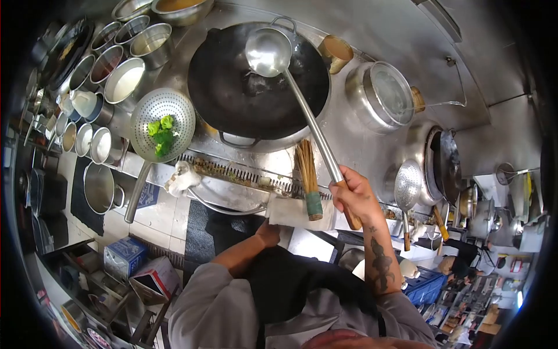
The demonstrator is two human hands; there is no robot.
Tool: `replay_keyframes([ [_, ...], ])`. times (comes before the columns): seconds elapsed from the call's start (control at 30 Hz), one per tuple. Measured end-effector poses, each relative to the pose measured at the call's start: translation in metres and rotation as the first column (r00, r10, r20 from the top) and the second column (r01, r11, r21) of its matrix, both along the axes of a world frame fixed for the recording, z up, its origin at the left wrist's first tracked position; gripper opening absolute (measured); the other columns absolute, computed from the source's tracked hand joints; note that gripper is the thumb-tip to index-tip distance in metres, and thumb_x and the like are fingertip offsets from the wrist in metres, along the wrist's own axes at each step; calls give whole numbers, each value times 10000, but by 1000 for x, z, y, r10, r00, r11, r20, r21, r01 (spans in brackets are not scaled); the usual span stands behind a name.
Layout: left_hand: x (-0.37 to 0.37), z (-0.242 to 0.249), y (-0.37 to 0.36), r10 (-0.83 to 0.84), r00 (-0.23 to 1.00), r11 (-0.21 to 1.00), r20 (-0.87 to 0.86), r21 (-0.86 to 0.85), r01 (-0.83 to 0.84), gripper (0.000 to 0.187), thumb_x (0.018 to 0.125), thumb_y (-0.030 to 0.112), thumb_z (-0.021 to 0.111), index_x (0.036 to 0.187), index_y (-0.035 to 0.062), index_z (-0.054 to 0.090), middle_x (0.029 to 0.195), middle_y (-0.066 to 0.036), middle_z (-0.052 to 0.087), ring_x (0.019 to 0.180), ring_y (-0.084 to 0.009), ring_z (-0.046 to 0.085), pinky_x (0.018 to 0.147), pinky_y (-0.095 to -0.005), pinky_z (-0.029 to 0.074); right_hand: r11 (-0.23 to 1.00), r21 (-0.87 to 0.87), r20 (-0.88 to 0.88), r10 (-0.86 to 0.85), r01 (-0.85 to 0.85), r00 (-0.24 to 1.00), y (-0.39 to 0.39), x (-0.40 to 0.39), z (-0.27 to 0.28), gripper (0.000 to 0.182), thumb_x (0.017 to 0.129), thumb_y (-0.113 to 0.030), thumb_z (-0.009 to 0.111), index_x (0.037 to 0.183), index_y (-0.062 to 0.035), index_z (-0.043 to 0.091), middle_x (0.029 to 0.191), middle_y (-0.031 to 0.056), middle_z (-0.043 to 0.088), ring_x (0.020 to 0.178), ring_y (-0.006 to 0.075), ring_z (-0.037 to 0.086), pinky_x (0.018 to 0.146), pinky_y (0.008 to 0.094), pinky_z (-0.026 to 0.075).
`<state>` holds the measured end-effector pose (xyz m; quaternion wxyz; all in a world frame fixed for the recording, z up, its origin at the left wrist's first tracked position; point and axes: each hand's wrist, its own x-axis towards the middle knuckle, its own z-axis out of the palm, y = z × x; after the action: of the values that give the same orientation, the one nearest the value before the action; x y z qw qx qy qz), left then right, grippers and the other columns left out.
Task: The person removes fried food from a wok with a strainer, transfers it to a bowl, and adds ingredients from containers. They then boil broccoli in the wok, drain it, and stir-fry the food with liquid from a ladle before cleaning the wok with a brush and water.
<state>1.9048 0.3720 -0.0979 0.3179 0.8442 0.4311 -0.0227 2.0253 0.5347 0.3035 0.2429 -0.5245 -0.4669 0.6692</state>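
My right hand (353, 196) is wrapped round the wooden grip of a long steel ladle (312, 122). The ladle's round bowl is over the black wok (232, 81), whose inside looks dark and wet. Low at the counter's front edge is my left hand (268, 235), beside a pale folded cloth (289, 213); its fingers are hidden, so its grip does not show. Between my hands and the wok, a bamboo wok brush (308, 180) with a green-bound end lies across the edge, partly over the cloth.
Left of the wok, a perforated strainer (139, 128) holds green broccoli (163, 138). Several metal seasoning pots (152, 46) crowd the upper left. A steel pot of clear liquid (372, 96) and another skimmer (408, 183) are on the right. A crumpled white rag (183, 178) sits at the front ledge.
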Motion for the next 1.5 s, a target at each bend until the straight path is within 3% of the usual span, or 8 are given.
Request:
replay_keyframes([
  [0.1, 0, 5, -2, 65, 994, 992, 83, -116, -56, 451, 772, 184, 514, 1174, -14, 575, 1247, -204, 560, 1254, -299, 459, 1118, -477, 192, 895, 385, 436, 38, -225, 899, 0, 10, -31, 478, 835, 9, 560, 1297, 33, 439, 686, -3, 527, 498, 65, 469, 455, 206, 371],
  [0.43, 18, -46, -9, -4, 993, 987, 115, -158, 22, 488, 795, 169, 523, 1238, -36, 499, 1275, -202, 538, 1265, -326, 444, 1113, -456, 239, 988, -67, -15, -142, 141, 990, 1, 2, -22, 434, 843, 27, 552, 1262, 59, 444, 726, 17, 537, 494, 74, 471, 457, 208, 378],
  [0.53, 11, -25, -4, -122, 991, 983, 52, 142, 114, 463, 839, 189, 482, 1261, -2, 485, 1312, -215, 499, 1258, -339, 448, 1087, -463, 291, 979, 193, 322, -118, 57, 939, -9, -7, -48, 459, 853, 37, 544, 1291, 70, 415, 725, 16, 531, 515, 69, 470, 475, 204, 381],
  [0.93, 22, -45, 5, 140, 948, 990, 285, -44, -134, 423, 883, 218, 421, 1276, 72, 481, 1312, -240, 477, 1218, -353, 477, 1030, -473, 359, 978, 204, 240, -100, 50, 966, -10, -60, -23, 420, 860, 13, 510, 1276, 27, 451, 744, 12, 525, 462, 65, 455, 438, 199, 358],
  [1.03, 20, -46, 12, 130, 932, 991, 338, -38, -124, 419, 886, 220, 416, 1275, 78, 482, 1309, -242, 476, 1210, -355, 482, 1021, -475, 368, 968, -167, -346, -237, 189, 908, 1, -86, -5, 423, 885, -79, 481, 1297, 5, 436, 707, 5, 448, 414, 73, 412, 386, 220, 334],
  [1.2, 2, -43, 7, 77, 946, 981, 314, 145, -128, 393, 873, 199, 413, 1227, 59, 514, 1202, -246, 552, 1092, -379, 557, 925, -489, 444, 949, -312, -641, -251, 52, 725, 42, -147, 11, 401, 884, -88, 496, 1278, -21, 460, 709, 6, 438, 414, 68, 397, 401, 257, 385],
  [1.4, -177, 29, 20, 137, 950, 897, 279, -443, 1, 329, 796, 290, 539, 963, 26, 639, 967, -214, 641, 905, -386, 618, 794, -473, 486, 988, -120, -396, 40, -95, 918, 112, -268, 33, 269, 850, -44, 544, 1116, -10, 515, 718, 37, 501, 470, 110, 464, 423, 272, 373],
  [1.5, -281, 59, -10, 591, 751, 798, 294, -347, -493, 368, 819, 348, 539, 742, 5, 646, 759, -214, 629, 770, -393, 620, 706, -477, 484, 972, 79, -58, 228, -223, 972, 147, -332, 16, 204, 829, -40, 561, 1028, -7, 532, 685, 26, 513, 454, 105, 486, 402, 257, 387],
])
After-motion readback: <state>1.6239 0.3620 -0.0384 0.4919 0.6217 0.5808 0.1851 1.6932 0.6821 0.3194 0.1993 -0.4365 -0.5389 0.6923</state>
